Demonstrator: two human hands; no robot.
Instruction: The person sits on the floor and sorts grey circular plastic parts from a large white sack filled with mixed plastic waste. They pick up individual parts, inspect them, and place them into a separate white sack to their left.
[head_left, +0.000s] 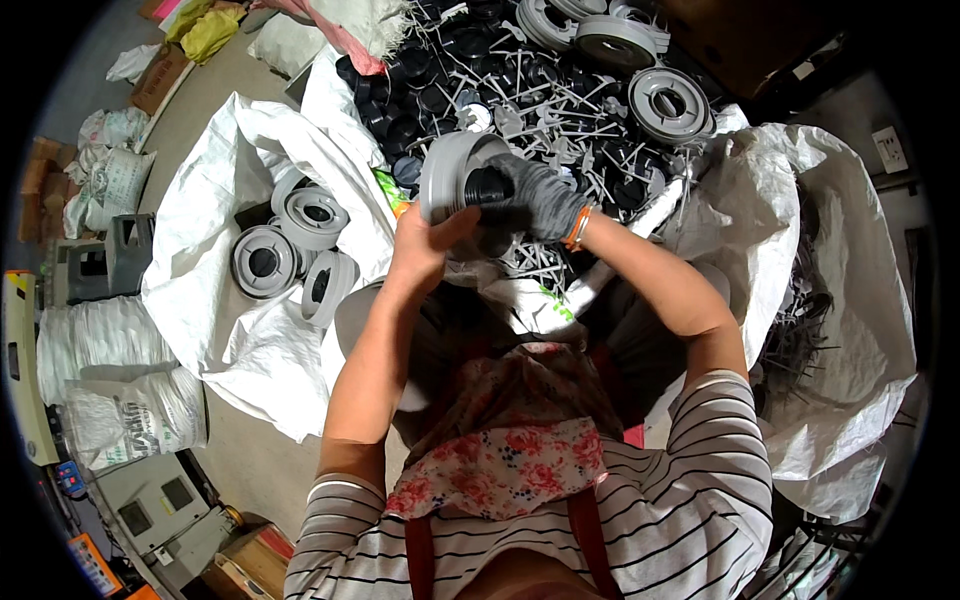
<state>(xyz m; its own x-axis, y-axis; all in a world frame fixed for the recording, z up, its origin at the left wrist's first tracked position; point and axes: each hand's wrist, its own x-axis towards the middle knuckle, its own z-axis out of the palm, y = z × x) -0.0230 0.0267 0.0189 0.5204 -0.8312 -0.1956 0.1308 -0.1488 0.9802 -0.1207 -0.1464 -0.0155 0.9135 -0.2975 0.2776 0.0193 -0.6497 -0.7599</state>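
Here, a bare left hand and gloved right hand both grip a grey plastic spool above heaped black caps

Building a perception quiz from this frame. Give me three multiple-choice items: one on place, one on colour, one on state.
1. Where do the finished grey discs lie?
A. in the white sack at the person's left
B. on the grey stool
C. in a cardboard box

2. What colour is the glove on the right hand?
A. orange
B. grey
C. white

3. How is the grey disc being held?
A. flat on the floor
B. in the right hand alone
C. between both hands, raised

Answers:
1 A, they rest on the open white sack.
2 B, grey glove with an orange cuff.
3 C, the bare left hand and the gloved right hand both grip it above the pile of black parts.
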